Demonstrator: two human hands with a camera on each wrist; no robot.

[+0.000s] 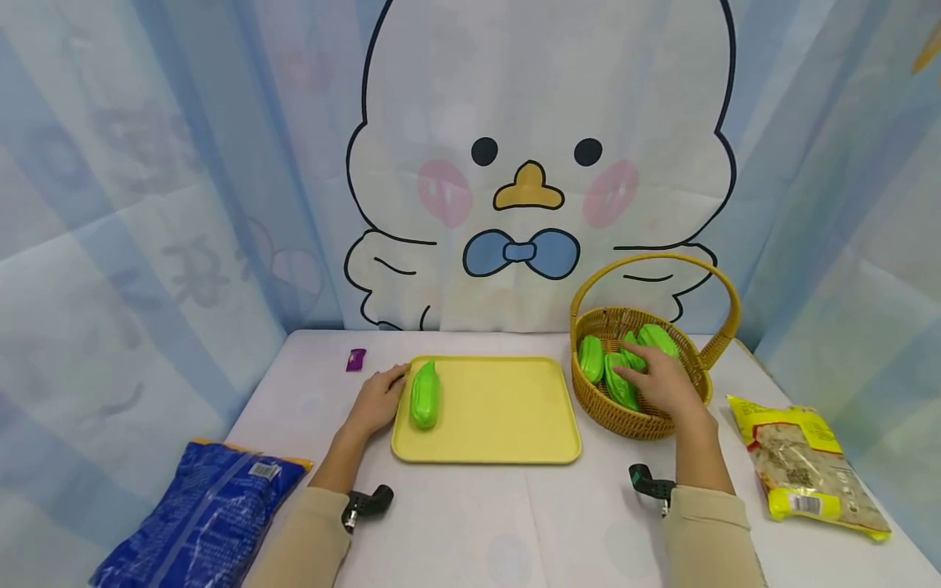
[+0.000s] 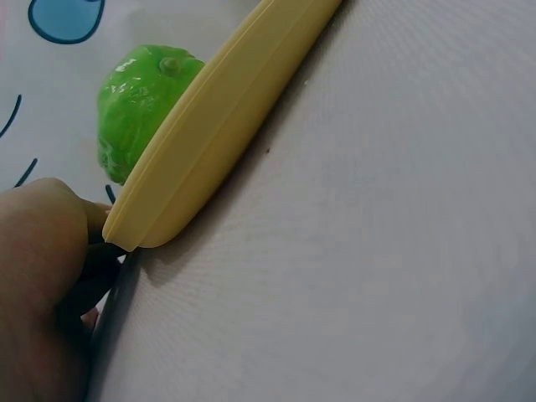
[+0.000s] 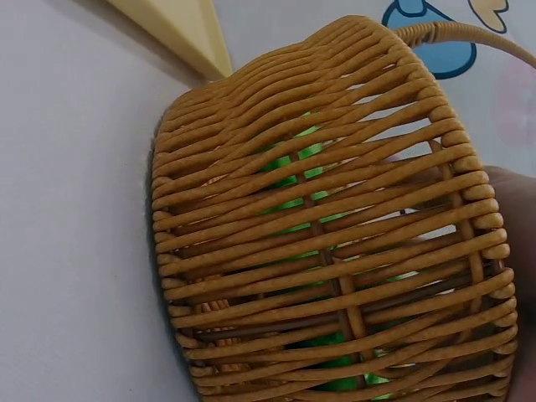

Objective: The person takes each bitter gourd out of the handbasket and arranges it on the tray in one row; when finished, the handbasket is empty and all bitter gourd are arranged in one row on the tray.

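On the white table lies a yellow rectangular tray [image 1: 500,408]; my left hand [image 1: 378,400] holds its left rim near the far corner. A glossy, lumpy green vegetable [image 1: 425,396], long with a pointed tip, rests at the tray's left end. In the left wrist view its rounded, stemmed end [image 2: 138,109] shows above the tray wall [image 2: 205,151]. My right hand [image 1: 665,384] reaches into a wicker basket [image 1: 617,418], thumb and fingers spread above several similar green vegetables [image 1: 591,359]. In the right wrist view, the basket's weave [image 3: 335,226] hides the fingertips.
The basket's tall handle [image 1: 662,256] arches over its opening. A small purple packet [image 1: 356,359] lies beyond the left hand. A blue bag [image 1: 213,514] sits at the near left, and a yellow clear-fronted bag [image 1: 804,465] at the right. A patterned curtain [image 1: 316,163] stands behind the table.
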